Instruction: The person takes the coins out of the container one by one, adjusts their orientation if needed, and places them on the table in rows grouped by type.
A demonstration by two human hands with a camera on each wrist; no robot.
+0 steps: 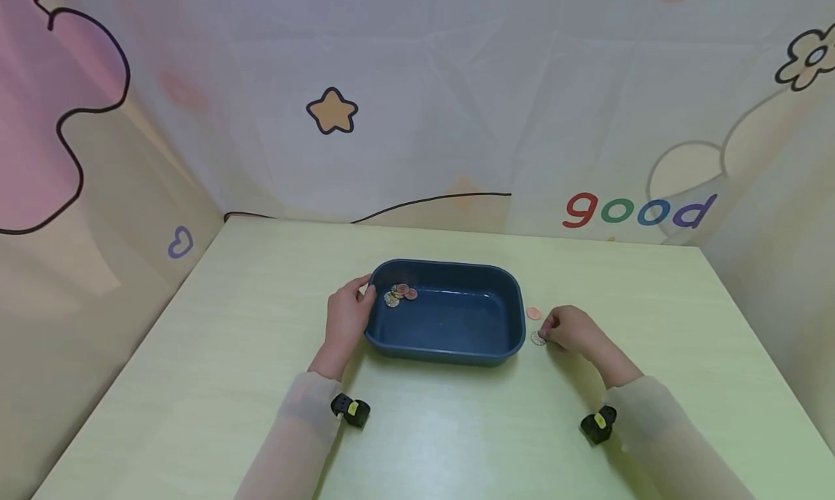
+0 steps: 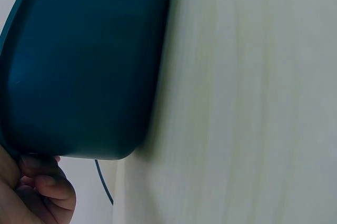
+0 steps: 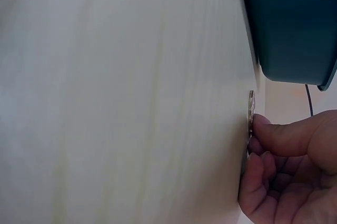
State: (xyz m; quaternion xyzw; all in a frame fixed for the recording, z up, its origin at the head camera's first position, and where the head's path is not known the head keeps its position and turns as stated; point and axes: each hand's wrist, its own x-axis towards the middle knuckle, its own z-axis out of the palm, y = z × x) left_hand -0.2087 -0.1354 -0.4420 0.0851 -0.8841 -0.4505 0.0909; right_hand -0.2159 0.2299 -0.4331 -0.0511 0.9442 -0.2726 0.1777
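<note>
A dark blue rectangular tub stands on the table, with several copper and silvery coins lying in its left end. My left hand grips the tub's left end, thumb at the rim; in the left wrist view its curled fingers sit against the tub's end. Beyond the tub's right end, my right hand pinches the edge of a silvery coin at the tabletop. The right wrist view shows this coin edge-on at the thumb tip, the other fingers curled. Just behind it lies a copper coin.
The pale wood-grain table extends on all sides of the tub. A printed cloth backdrop with a star, a flower and the word "good" hangs behind and beside it. Small black devices are strapped at both wrists.
</note>
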